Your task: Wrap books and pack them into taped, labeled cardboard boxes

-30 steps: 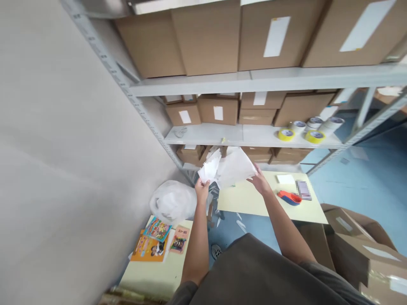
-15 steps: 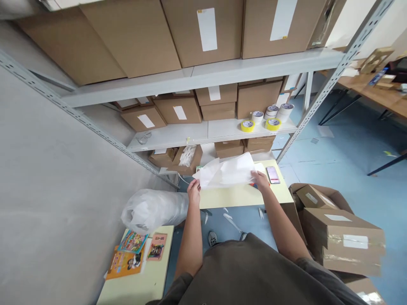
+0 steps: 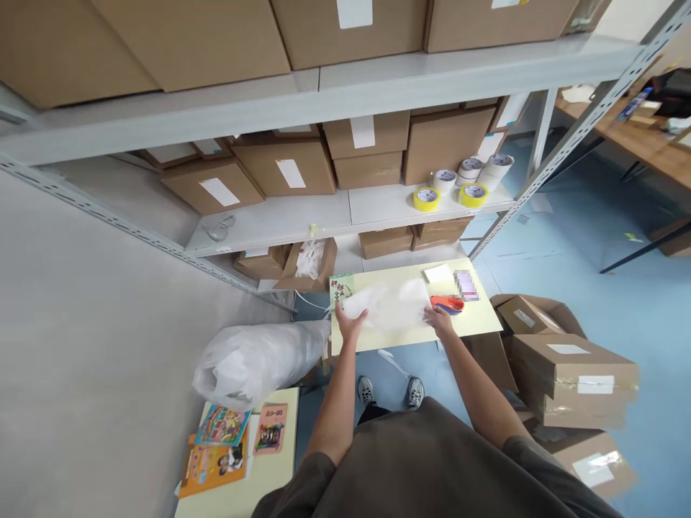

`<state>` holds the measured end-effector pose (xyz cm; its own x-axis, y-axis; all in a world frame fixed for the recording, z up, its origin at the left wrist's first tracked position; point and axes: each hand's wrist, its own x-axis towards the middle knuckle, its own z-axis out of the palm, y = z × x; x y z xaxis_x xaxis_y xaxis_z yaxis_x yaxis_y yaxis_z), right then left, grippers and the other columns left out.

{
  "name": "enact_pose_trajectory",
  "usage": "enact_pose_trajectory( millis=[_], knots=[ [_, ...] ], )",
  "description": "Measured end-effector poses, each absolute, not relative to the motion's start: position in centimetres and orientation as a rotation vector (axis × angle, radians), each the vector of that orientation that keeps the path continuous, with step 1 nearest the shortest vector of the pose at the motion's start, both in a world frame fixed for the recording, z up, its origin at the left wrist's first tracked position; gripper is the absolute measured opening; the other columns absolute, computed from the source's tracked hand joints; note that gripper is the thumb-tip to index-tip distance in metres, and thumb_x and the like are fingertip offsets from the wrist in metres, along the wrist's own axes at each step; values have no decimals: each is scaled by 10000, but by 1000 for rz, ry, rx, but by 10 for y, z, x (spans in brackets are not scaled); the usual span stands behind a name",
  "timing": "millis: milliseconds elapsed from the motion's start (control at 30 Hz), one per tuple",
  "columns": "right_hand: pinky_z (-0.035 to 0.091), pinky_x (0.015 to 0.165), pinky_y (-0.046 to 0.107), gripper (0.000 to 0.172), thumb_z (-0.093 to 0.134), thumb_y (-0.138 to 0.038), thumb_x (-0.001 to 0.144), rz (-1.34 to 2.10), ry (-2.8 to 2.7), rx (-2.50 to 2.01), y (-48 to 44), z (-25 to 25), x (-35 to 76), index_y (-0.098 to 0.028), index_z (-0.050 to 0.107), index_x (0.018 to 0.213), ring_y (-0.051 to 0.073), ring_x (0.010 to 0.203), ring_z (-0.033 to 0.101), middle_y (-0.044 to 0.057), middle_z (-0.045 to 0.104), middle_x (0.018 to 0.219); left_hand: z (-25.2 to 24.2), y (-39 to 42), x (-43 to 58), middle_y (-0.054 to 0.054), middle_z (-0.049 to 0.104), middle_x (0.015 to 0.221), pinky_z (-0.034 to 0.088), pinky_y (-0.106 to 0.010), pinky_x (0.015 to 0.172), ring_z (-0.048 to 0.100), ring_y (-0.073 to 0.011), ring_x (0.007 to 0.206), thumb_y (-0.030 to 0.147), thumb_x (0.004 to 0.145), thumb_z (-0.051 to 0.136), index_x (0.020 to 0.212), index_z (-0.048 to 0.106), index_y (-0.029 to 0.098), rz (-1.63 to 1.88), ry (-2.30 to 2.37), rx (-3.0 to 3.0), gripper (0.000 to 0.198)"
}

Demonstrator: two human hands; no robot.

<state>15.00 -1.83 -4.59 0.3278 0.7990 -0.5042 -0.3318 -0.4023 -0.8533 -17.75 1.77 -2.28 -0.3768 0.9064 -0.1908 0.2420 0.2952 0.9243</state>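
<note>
I hold a white, thin plastic bag [image 3: 391,308] low over the pale yellow table [image 3: 475,324], one hand at each end. My left hand [image 3: 350,324] grips its left edge and my right hand [image 3: 438,321] grips its right edge. An orange and blue tape dispenser [image 3: 448,303] lies just right of my right hand. A small green printed card [image 3: 341,285] sits at the table's left corner, beyond my left hand.
Grey shelves [image 3: 345,208] hold cardboard boxes and yellow and white tape rolls [image 3: 450,188]. A white pad [image 3: 437,273] and a phone [image 3: 466,284] lie on the table. A stuffed white bag [image 3: 253,356] lies left, colourful books [image 3: 232,439] on a near table, taped boxes [image 3: 566,374] right.
I have turned right and stepped toward the table. The bag, held up and open before the shelves, has come down flat over the table with both hands still on it.
</note>
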Motion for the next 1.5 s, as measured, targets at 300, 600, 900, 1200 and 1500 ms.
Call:
enact_pose_trajectory(
  millis=[300, 600, 900, 1200, 1500],
  knots=[
    [593, 589, 422, 431, 872, -522, 612, 1238, -376, -1845, -21, -120, 123, -258, 546, 714, 243, 538, 662, 2, 625, 561, -92, 2, -178, -162, 154, 1807, 271, -580, 1292, 226, -453, 1623, 537, 745, 896, 1661, 414, 253, 642, 1896, 1620, 1073],
    [548, 1018, 474, 466, 698, -371, 799, 727, -713, -2328, -9, -144, 158, -205, 660, 1233, 344, 1215, 654, 170, 719, 1219, -156, 1, -174, -223, 452, 1662, 306, -594, 1261, 354, -461, 1557, 536, 739, 888, 1388, 693, 219, 313, 1813, 1497, 748],
    [492, 935, 450, 289, 710, -269, 911, 722, -1099, -2502, 34, -146, 249, -131, 720, 1165, 372, 1146, 663, 240, 719, 1153, -172, -5, -159, -133, 616, 1521, 290, -506, 1303, 431, -361, 1512, 247, 861, 727, 1062, 830, 245, 461, 1910, 1421, 226],
    [535, 988, 451, 477, 630, -261, 921, 782, -1377, -2218, 18, -146, 193, -187, 650, 1392, 335, 1164, 667, 187, 684, 1333, -174, -14, -139, -165, 601, 1456, 327, -489, 1255, 430, -362, 1467, 199, 814, 744, 1138, 810, 213, 354, 1973, 1491, 331],
    [495, 1073, 447, 321, 651, -255, 962, 885, -1850, -2219, -34, -186, 105, -244, 706, 1278, 342, 1412, 445, 122, 505, 1603, -188, -23, -126, -115, 776, 961, 534, -442, 1013, 696, -295, 1040, 350, 814, 793, 840, 824, 213, 882, 1951, 876, 143]
  ],
)
